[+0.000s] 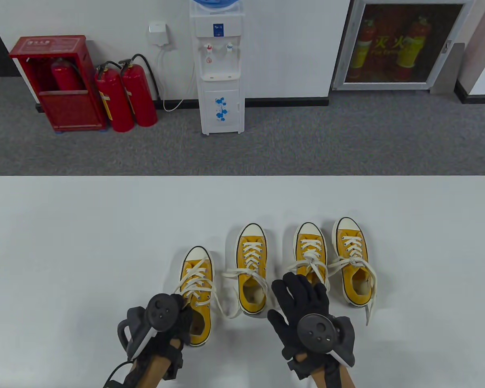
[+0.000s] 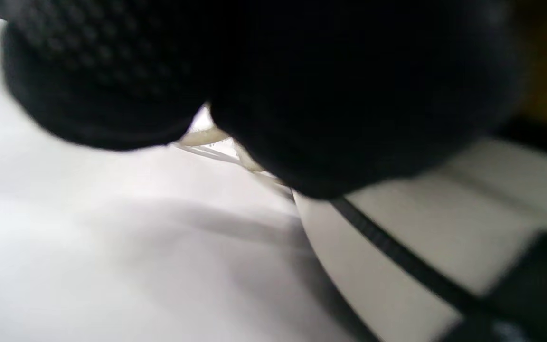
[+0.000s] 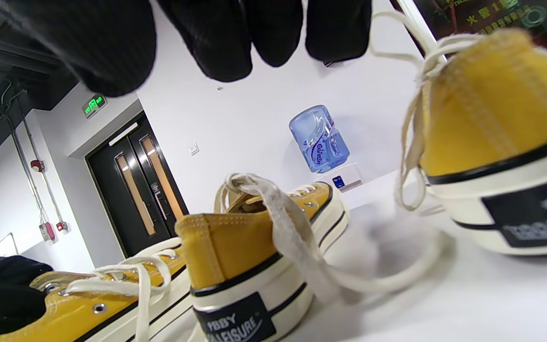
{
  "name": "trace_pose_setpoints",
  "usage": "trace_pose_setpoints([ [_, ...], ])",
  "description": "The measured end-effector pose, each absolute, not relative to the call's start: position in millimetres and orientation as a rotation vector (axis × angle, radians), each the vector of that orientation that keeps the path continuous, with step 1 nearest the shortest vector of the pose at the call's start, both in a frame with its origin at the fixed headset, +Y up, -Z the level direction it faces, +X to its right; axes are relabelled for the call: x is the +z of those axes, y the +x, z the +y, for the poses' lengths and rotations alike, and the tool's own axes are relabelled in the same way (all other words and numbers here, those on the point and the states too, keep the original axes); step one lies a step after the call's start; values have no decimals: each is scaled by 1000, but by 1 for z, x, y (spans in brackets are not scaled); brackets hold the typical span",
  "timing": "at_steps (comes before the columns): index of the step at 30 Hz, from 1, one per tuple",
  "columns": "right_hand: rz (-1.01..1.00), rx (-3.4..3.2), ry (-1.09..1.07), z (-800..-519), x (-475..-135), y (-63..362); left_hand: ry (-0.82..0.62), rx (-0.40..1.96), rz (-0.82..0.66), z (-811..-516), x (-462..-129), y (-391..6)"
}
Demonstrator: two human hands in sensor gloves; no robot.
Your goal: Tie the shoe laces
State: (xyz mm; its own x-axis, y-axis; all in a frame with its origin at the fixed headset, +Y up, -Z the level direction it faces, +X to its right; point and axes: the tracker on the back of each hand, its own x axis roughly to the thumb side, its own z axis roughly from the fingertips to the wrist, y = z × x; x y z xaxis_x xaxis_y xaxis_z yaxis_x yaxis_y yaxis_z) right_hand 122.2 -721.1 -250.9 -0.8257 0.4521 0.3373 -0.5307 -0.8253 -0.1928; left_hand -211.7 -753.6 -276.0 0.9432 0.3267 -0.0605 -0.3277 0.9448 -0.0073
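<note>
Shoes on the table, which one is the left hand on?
The leftmost yellow shoe; the left hand sits at its heel, unlike the other three.

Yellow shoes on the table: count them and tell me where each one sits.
4, in a row on the table: the leftmost shoe under the left hand, the second shoe, the third shoe partly behind the right hand, the rightmost shoe.

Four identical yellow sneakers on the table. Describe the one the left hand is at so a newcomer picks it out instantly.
On the white table, four yellow sneakers stand in a row, toes pointing toward the water dispenser. Take the leftmost sneaker: it sits nearer the table's front edge than the other three, and the left hand covers its heel end. The right hand is at the third shoe instead.
</note>
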Motion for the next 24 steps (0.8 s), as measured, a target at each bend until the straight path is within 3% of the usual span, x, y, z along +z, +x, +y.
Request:
trace_pose_setpoints([
  [9,-377,2571,390,-721,-250,120,-201,466,11,-747,-272,-231],
  [16,-376,2563,382,-722,-251,121,-147,603,75,-732,-275,-251],
  [24,-381,2563,386,-722,-251,121,-165,624,143,-717,-299,-252],
])
